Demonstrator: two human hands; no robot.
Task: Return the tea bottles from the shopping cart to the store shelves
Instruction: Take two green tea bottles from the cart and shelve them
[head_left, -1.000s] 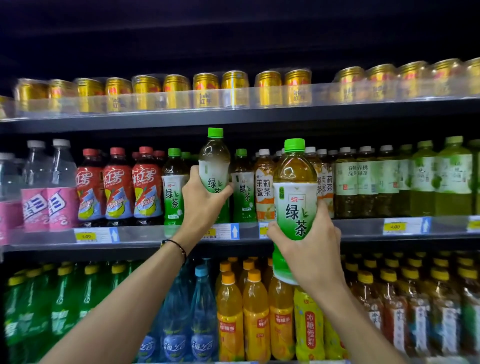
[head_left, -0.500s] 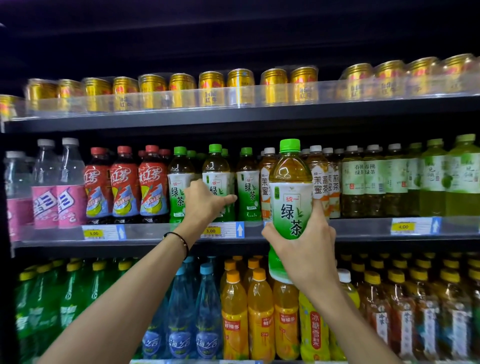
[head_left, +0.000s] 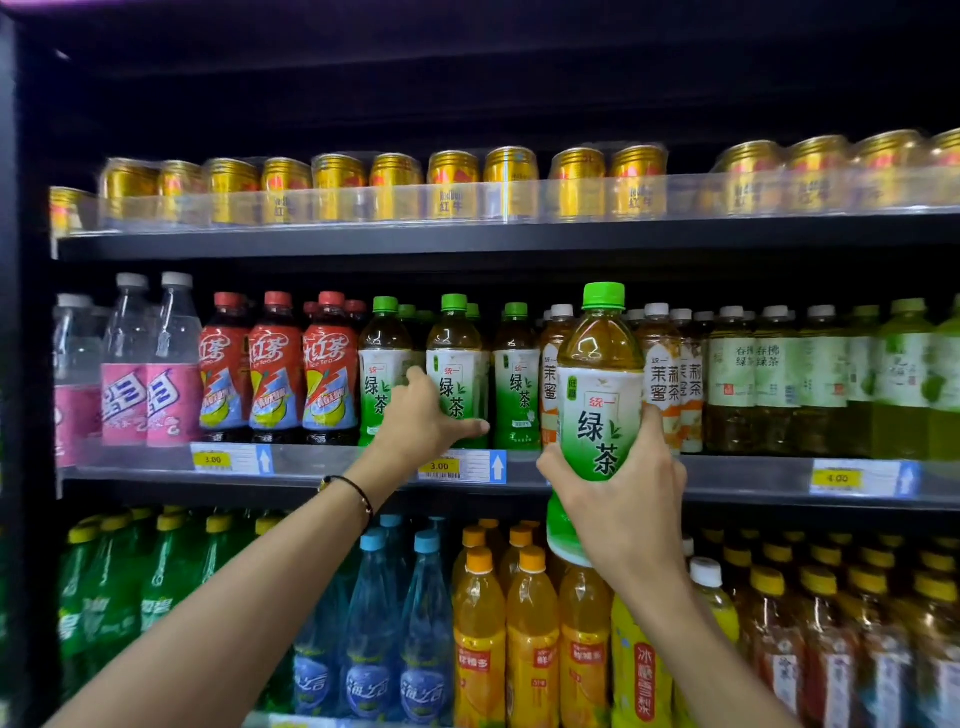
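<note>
Now left fingers are holding a shelf bottle; right fingers are gripping a big bottle, maybe bumping neighbours over.

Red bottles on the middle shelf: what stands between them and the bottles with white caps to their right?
Green tea bottles, in the head view; the left hand holds one.
</note>
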